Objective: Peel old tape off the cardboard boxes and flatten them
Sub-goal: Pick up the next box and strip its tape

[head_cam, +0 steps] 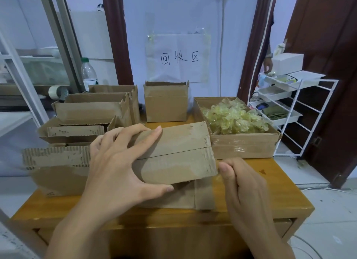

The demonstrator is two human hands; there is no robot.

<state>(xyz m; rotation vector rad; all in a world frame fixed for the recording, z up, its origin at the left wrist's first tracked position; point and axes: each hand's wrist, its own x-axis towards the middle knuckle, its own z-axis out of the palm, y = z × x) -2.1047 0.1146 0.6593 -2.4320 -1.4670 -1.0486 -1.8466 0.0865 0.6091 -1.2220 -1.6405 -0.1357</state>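
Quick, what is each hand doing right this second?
Left hand: grips the closed cardboard box, fingers on top, thumb on its near side.
Right hand: fingers curled at the box's right end; whether it pinches tape cannot be told.

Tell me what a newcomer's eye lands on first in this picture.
First, the closed cardboard box at the middle of the wooden table, gripped by the left hand while the right hand pinches at its right end. Next, the open box to the right, heaped with crumpled yellowish tape. Behind, a handwritten paper sign hangs on the wall.
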